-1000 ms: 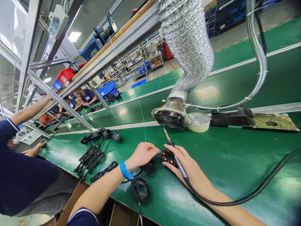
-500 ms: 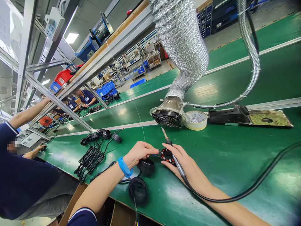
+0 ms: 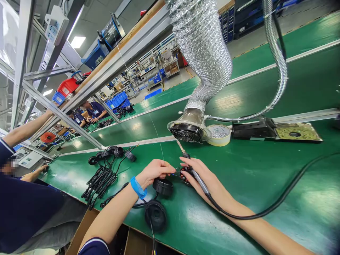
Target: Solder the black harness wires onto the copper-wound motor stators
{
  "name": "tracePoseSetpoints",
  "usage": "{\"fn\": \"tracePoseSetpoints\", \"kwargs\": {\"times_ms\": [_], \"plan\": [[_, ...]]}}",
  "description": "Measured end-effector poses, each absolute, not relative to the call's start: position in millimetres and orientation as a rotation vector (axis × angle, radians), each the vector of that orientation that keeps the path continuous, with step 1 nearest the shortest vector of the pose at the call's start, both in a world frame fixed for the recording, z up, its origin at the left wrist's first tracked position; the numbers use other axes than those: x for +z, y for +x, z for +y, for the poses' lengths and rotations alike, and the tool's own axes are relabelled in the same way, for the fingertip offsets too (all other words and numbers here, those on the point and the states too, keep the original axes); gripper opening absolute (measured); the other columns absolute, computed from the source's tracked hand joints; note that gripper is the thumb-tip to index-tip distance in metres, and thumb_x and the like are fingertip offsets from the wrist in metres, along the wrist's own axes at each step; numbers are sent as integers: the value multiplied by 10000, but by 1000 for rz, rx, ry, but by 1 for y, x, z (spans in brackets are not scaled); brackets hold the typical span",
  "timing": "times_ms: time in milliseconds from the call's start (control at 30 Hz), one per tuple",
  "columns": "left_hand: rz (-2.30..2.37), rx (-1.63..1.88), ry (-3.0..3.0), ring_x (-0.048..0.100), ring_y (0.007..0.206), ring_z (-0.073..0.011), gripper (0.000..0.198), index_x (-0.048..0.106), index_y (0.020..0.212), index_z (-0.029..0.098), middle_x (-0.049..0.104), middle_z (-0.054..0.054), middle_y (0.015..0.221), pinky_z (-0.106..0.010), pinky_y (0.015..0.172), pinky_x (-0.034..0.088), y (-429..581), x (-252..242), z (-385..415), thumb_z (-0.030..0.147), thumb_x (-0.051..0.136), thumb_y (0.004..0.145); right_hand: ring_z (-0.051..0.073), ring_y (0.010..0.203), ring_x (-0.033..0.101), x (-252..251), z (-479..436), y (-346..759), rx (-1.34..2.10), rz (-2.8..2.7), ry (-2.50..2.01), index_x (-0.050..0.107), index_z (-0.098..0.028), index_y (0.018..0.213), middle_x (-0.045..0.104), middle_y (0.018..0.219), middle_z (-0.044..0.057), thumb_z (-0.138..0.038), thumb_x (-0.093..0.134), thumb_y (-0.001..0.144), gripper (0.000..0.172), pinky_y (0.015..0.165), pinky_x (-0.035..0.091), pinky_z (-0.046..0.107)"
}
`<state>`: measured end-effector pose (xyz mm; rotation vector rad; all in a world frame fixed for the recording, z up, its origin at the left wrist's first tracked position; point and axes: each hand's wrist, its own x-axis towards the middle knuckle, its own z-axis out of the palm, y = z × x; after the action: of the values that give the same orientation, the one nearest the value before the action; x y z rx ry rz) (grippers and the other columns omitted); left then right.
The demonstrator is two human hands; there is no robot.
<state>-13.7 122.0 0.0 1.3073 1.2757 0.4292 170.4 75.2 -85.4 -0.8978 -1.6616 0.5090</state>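
My left hand point(image 3: 156, 170), a blue band at its wrist, pinches a thin solder wire point(image 3: 160, 145) that hangs from above. In my right hand point(image 3: 208, 177) lies a soldering iron point(image 3: 199, 181), its bare tip point(image 3: 180, 145) pointing up and away from the work. Between the hands is a small ring-shaped motor stator point(image 3: 183, 174) with copper windings, partly covered by my right fingers. Thin leads run from it toward my left fingertips. Below my left hand sits a round black housing point(image 3: 163, 187); nearer me lies another black housing point(image 3: 156, 216) with coloured wires.
A fume duct point(image 3: 204, 67) ends in a grilled hood point(image 3: 187, 131) behind the hands. Beside it stand a round tub point(image 3: 219, 135) and a black iron stand point(image 3: 253, 130). Bundled black cables point(image 3: 99, 182) lie left. The iron's cord point(image 3: 289, 193) crosses the right side. A co-worker point(image 3: 32, 209) stands at left.
My right thumb has moved up from the stator's lower edge and now covers more of it. The iron stays in my right hand. The whole view has shifted slightly.
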Motion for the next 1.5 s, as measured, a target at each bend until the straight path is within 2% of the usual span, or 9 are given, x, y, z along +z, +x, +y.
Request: {"fn": "tracePoseSetpoints", "kwargs": {"times_ms": [133,233,467,567,767,933,1133,1300,1500], "plan": [[1275,502,1281,278,431,-21,463,649,673,120,511,54,544,-246,461,117,-11,-4,125,465,888,475,170,929,665,-81,93,164,663,-1636,-804,474,-302,1345,545,1179,79,-264,420,1016,335,771,568,288],[1302,485,1387,246,455,-38,426,657,670,123,424,77,492,-247,477,142,-10,-5,125,505,828,585,155,822,659,-80,102,162,718,-1646,-800,512,-290,1299,565,1109,60,-273,441,1003,305,739,565,292],[1341,462,1845,514,662,-137,350,721,745,112,649,-22,676,-253,653,375,-8,-10,122,408,570,856,133,743,663,-86,106,157,742,-1521,-895,530,-279,1262,535,1054,30,-244,520,938,327,755,560,305],[1332,440,1885,508,663,-138,370,716,767,115,647,-26,698,-250,655,372,-9,-12,122,415,529,876,124,691,653,-87,106,155,721,-1481,-917,529,-267,1246,523,1048,30,-216,537,905,345,718,565,303],[1399,489,1997,350,562,-102,268,690,887,146,463,51,585,-231,545,254,-8,-11,117,401,619,844,124,655,625,-86,105,156,671,-1509,-914,508,-261,1275,519,1044,41,-210,518,909,369,691,567,320],[1443,379,2332,382,585,-120,274,697,816,189,528,28,623,-252,591,263,-1,-7,111,327,492,934,131,645,616,-88,105,156,647,-1516,-923,515,-247,1261,528,1027,44,-192,515,893,372,683,559,328],[1427,340,2123,383,589,-113,291,670,739,152,521,25,617,-248,572,262,-2,-5,119,359,528,887,142,693,618,-92,105,155,626,-1522,-939,514,-238,1267,525,1026,49,-198,505,911,359,679,555,316],[1414,337,1814,320,524,-89,332,657,725,124,427,53,535,-247,518,220,-7,-3,123,436,580,807,107,596,578,-90,103,154,706,-1476,-908,516,-226,1257,522,1043,59,-222,506,921,336,565,545,278],[1397,418,1602,315,481,-56,291,582,664,140,481,49,565,-235,476,196,-8,-4,124,404,702,691,91,540,565,-93,101,154,816,-1435,-887,507,-249,1283,522,1075,68,-259,501,931,352,436,510,246]]}}
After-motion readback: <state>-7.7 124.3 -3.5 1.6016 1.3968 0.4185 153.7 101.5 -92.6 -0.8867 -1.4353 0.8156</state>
